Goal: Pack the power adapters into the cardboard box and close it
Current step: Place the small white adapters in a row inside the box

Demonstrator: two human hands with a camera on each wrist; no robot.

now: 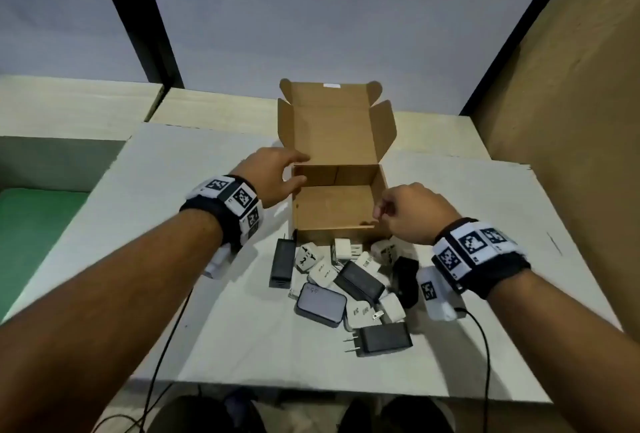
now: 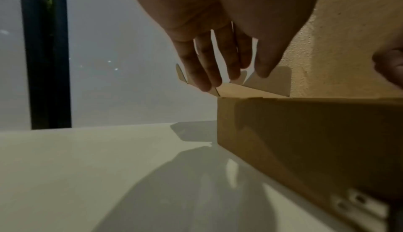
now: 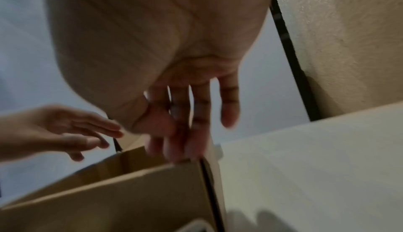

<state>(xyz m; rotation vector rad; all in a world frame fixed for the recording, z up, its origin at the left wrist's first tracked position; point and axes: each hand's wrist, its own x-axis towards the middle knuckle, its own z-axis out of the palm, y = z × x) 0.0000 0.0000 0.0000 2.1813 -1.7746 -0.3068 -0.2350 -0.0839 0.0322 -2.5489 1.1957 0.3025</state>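
I see the white table spread under everything, with the cardboard box sitting open at its middle, lid flap standing up behind it and nothing visible inside. My left hand hangs at the box's left rear corner, fingers loosely spread and relaxed, tips just over the rim near the side flap; I can't tell whether they touch the card. My right hand sits at the box's near right corner. From above its fingers look curled downward, but the right wrist view shows them fairly straight, blurred, tips at the box's edge, holding nothing. The power adapters, black and white ones mixed, lie in a heap on the table just in front of the box, between my two wrists, untouched by either hand.
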